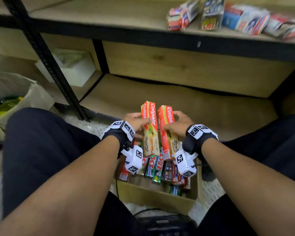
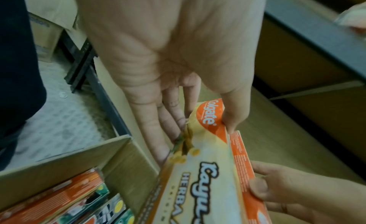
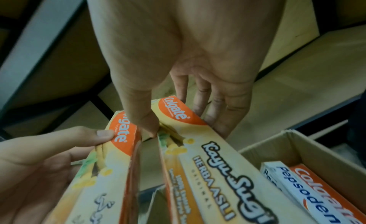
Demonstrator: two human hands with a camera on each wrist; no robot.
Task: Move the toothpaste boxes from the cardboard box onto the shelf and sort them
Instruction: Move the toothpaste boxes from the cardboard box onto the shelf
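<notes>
Mid-frame, left hand (image 1: 134, 120) and right hand (image 1: 178, 124) each grip a Colgate box (image 1: 150, 128), lifted side by side above the carton (image 1: 153, 196), probably matched for sorting; shelf (image 1: 109, 17) upper frame.

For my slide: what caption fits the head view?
Each hand holds a Colgate box above the cardboard box.

Bare lower shelf board (image 1: 177, 103) ahead of the hands, black upright post (image 1: 46, 58) at left.
</notes>
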